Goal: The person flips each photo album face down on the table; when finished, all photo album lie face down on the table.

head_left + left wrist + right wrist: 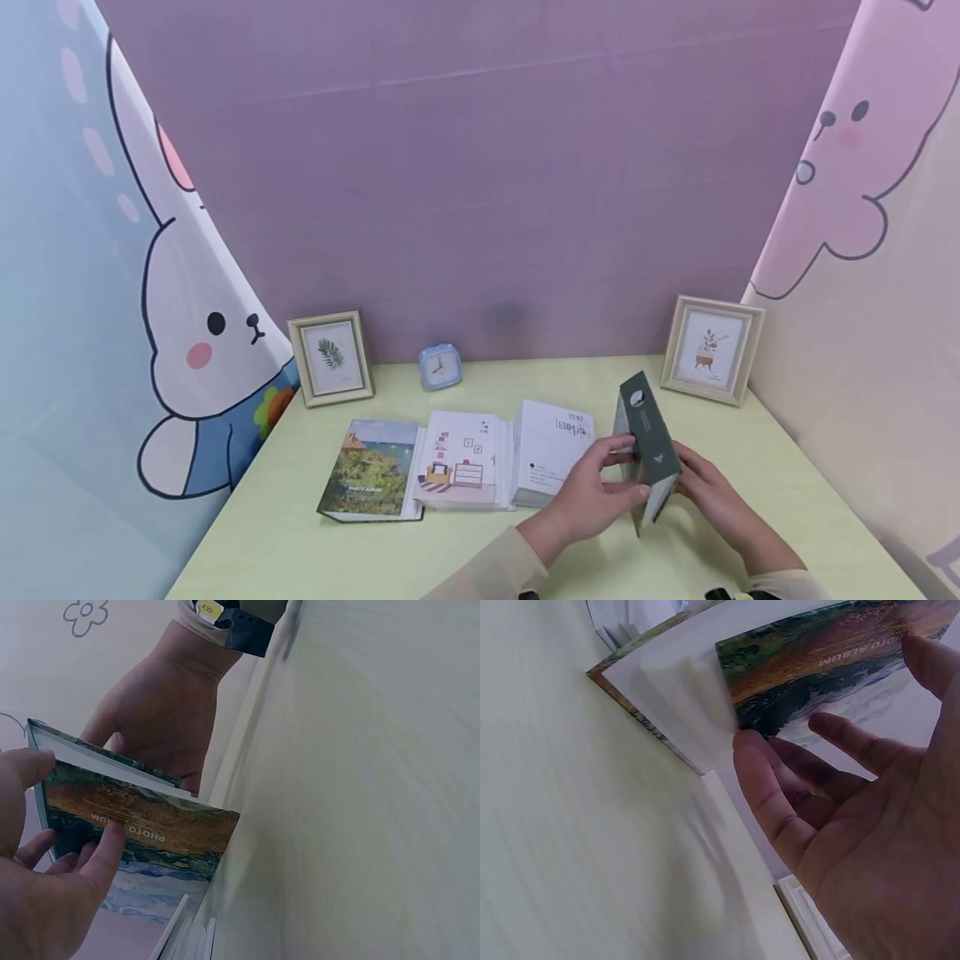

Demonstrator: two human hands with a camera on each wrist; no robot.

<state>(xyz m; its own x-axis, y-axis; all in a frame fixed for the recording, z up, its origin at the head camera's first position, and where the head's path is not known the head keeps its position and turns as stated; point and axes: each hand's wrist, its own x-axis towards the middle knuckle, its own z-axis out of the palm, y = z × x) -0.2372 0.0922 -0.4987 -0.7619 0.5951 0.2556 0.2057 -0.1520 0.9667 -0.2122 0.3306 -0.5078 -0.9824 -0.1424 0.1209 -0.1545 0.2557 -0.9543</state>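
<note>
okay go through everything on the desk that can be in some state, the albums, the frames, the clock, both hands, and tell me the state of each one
Dark green album: closed, stood on edge, held between both hands.
Left hand: fingers curled on the album's near side.
Right hand: fingers against its far side.
Landscape album: closed, lying flat.
Room-drawing album: closed, flat.
White album: closed, flat.
Left picture frame: upright.
Right picture frame: upright.
Blue clock: upright.

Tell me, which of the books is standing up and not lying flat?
The dark green album between the left hand and right hand. It stands on its edge on the table; the other three lie flat in a row.
</note>
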